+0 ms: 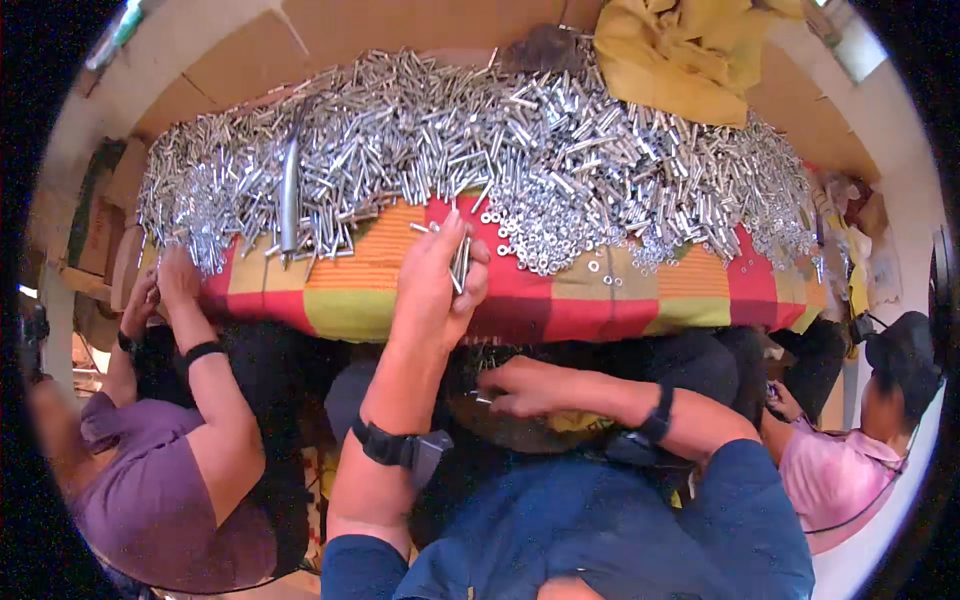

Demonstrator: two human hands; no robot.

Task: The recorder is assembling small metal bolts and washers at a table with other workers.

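Silver metal pins (460, 150), heaped across upper frame on a desk (560, 305) draped in a red, yellow and orange checked cloth. Small washers (545, 235) piled at centre, just below the heap. Left hand (435, 280), centre frame, fingers curled around a bundle of pins (461, 262) at the cloth edge. Right hand (525, 388), lower centre below the desk edge, fingers pressed together; what it pinches cannot be told. Yellow cloth (670, 55), top right. Co-worker's hands (160, 285), left edge, at the heap.

bright daylight | glare on metal tubes (480, 130) | fisheye-bent, dark rim | slightly soft
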